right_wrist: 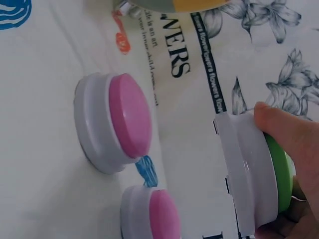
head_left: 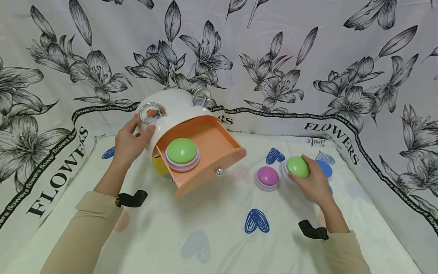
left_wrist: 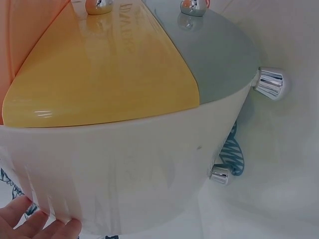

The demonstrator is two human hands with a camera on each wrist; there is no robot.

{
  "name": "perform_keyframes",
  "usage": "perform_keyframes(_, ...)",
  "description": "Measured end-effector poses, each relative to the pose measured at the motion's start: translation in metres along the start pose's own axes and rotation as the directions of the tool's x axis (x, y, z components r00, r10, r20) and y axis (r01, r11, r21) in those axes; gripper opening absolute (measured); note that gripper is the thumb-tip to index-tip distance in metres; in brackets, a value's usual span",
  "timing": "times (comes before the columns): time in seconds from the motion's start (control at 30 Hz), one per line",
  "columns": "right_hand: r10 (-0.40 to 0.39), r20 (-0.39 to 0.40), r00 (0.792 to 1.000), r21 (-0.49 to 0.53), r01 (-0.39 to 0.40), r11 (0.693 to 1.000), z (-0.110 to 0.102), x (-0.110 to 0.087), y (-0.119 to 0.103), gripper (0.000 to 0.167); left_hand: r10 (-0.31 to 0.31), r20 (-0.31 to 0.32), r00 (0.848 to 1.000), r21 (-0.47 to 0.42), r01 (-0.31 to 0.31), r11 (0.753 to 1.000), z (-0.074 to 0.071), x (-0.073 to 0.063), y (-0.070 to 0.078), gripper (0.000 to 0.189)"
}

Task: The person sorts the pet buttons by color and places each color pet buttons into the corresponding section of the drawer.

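A white rounded drawer box (head_left: 174, 101) with clear ring-shaped ears stands left of centre. Its orange drawer (head_left: 208, 139) is pulled out, and a green dome button (head_left: 181, 151) on a white base lies inside. My left hand (head_left: 131, 139) rests on the box's left side; in the left wrist view its fingers (left_wrist: 37, 224) lie against the white shell. At the right, my right hand (head_left: 316, 182) grips another green dome button (right_wrist: 284, 172) by its white base. Left of that hand lies a pink button (head_left: 268, 177). A blue button (head_left: 324, 168) shows partly behind the hand.
The left wrist view shows a yellow drawer (left_wrist: 107, 74) and a grey-green drawer (left_wrist: 214, 55) with chrome knobs. A second pink button (right_wrist: 164, 216) appears in the right wrist view. A flower-printed cloth (head_left: 260, 23) hangs behind the white heart-printed table cover (head_left: 226, 243).
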State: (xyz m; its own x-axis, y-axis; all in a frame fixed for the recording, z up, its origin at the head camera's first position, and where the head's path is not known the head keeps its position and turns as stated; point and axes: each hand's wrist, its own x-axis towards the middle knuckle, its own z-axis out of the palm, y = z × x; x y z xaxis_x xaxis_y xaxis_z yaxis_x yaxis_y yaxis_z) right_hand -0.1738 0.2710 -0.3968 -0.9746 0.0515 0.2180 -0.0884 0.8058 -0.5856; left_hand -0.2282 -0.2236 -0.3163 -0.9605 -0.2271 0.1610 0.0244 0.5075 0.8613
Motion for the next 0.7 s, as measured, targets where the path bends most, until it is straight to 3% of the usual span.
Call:
perform_keyframes(0.3, -0.066, 0.010, 0.998, 0.008, 0.066, 0.998, -0.011, 0.023, -0.027, 0.080, 0.008, 0.006, 1.000, -0.008, -0.008, 1.000, -0.001, -0.001, -0.001, 0.074)
perform_keyframes(0.7, -0.135, 0.023, 0.991, 0.056, 0.134, 0.989, -0.019, 0.039, -0.071, 0.079, 0.014, -0.002, 1.000, -0.005, -0.014, 1.000, -0.001, -0.001, 0.000, 0.073)
